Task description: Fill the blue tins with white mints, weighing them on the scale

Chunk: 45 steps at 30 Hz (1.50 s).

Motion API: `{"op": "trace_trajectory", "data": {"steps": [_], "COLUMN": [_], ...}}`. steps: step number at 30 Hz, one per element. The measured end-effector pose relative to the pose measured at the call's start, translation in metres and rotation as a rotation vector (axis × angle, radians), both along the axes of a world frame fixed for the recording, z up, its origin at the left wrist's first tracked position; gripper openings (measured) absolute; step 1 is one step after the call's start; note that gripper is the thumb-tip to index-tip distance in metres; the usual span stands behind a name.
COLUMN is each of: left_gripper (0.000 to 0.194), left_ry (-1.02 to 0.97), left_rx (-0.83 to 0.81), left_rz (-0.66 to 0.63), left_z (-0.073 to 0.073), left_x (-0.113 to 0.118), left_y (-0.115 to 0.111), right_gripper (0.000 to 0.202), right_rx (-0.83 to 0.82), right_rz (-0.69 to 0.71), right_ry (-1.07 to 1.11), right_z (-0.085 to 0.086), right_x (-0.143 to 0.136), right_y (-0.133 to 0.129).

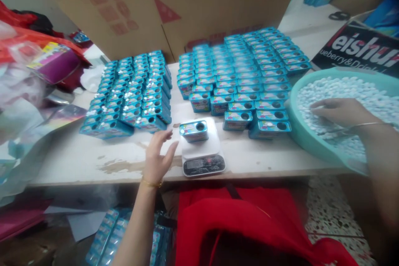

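Note:
A blue tin with a dark round hole in its top (pixel 193 130) stands on a small white kitchen scale (pixel 204 149). Just left of the scale is my left hand (pixel 158 156), its fingers apart and nothing in them. At the right, my right hand (pixel 341 113) reaches into a turquoise basin (pixel 322 149) full of small white pieces (pixel 336 87). Its fingers are bent down at the pieces, and whether they hold any is too blurred to tell. White pieces also lie on top of many tins in the left group (pixel 149 104).
Rows of blue tins (pixel 237 70) stand behind the scale. A large cardboard box (pixel 187 8) rises at the back. Plastic bags (pixel 18 50) crowd the left. A black printed box (pixel 355 45) is behind the basin. More packed tins (pixel 106 232) lie below the table edge.

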<state>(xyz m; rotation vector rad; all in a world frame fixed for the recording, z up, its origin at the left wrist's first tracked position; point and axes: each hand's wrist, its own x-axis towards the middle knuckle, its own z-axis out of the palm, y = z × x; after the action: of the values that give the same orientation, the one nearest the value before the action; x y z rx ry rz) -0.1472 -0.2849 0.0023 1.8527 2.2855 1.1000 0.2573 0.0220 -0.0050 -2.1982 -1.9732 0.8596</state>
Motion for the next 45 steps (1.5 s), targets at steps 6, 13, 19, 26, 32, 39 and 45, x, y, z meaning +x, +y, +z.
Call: {"op": "trace_trajectory", "data": {"steps": [6, 13, 19, 26, 32, 39, 45], "left_gripper": [0.079, 0.037, 0.036, 0.040, 0.040, 0.041, 0.048], "left_ry": [-0.111, -0.008, 0.543, 0.583, 0.446, 0.063, -0.341], "left_rx": [-0.049, 0.023, 0.180, 0.272, 0.192, 0.162, 0.055], "left_rz": [-0.057, -0.194, -0.269, -0.245, -0.203, -0.162, -0.038], "left_z": [-0.013, -0.019, 0.016, -0.001, -0.008, -0.026, -0.051], "left_x": [0.001, 0.014, 0.030, 0.023, 0.021, 0.019, 0.011], "left_y": [0.023, 0.045, 0.034, 0.022, 0.025, 0.034, 0.042], "right_gripper": [0.033, 0.036, 0.025, 0.020, 0.016, 0.017, 0.014], "right_rx": [0.503, -0.340, -0.795, -0.793, -0.793, -0.707, -0.572], "right_rz": [0.083, -0.193, -0.743, -0.819, -0.730, -0.662, -0.553], "right_ry": [-0.062, 1.440, 1.890, 1.925, 1.928, 1.822, 1.680], "right_z": [0.025, 0.051, 0.032, 0.023, 0.018, 0.011, 0.003], "right_x": [-0.016, -0.157, -0.231, -0.231, -0.229, -0.209, -0.184], "right_y": [-0.022, -0.187, -0.220, -0.214, -0.214, -0.211, -0.209]}}
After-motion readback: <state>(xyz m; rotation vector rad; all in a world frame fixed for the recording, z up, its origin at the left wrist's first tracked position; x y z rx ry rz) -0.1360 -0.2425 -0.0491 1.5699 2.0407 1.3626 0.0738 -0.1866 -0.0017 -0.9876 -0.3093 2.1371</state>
